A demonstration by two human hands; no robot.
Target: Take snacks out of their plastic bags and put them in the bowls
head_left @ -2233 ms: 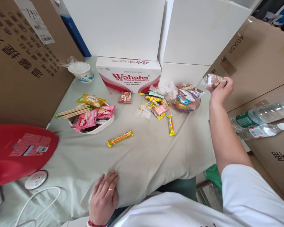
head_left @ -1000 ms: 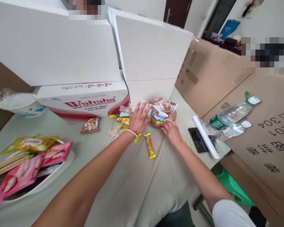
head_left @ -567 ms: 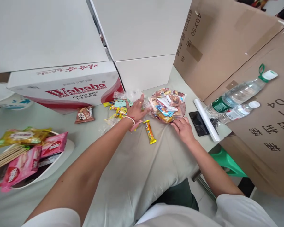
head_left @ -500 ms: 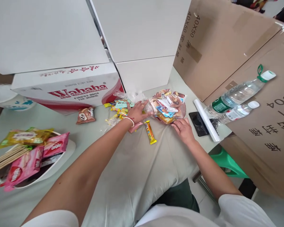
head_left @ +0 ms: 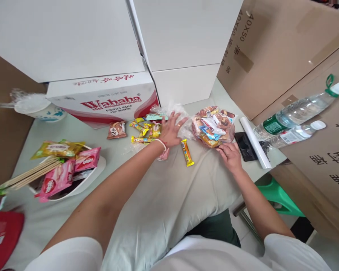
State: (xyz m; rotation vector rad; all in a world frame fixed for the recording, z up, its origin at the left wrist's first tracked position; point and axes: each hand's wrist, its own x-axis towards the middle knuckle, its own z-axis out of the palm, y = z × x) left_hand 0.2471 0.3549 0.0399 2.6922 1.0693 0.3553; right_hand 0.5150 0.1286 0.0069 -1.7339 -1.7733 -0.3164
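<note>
My left hand (head_left: 172, 130) lies flat with fingers spread on a pile of small wrapped sweets (head_left: 147, 130) and crinkled clear plastic (head_left: 183, 120) on the pale cloth. My right hand (head_left: 231, 156) rests with curled fingers at the near rim of a reddish glass bowl (head_left: 213, 143) heaped with wrapped snacks (head_left: 213, 124); whether it grips the rim is unclear. A yellow candy bar (head_left: 187, 152) lies between the two hands. A pink wrapper (head_left: 164, 155) peeks out under my left wrist.
A white bowl (head_left: 97, 170) with pink wafer packs and wooden sticks sits at the left. A Wahaha carton (head_left: 107, 99) and white boxes stand behind. A phone (head_left: 244, 145), a white roll (head_left: 255, 141), two water bottles (head_left: 296, 116) and cardboard boxes are at the right. A brown snack pack (head_left: 116, 130) lies alone.
My right hand came down from holding a wrapped snack in the air to the bowl's near rim. My left hand reached from the near cloth edge onto the sweets pile.
</note>
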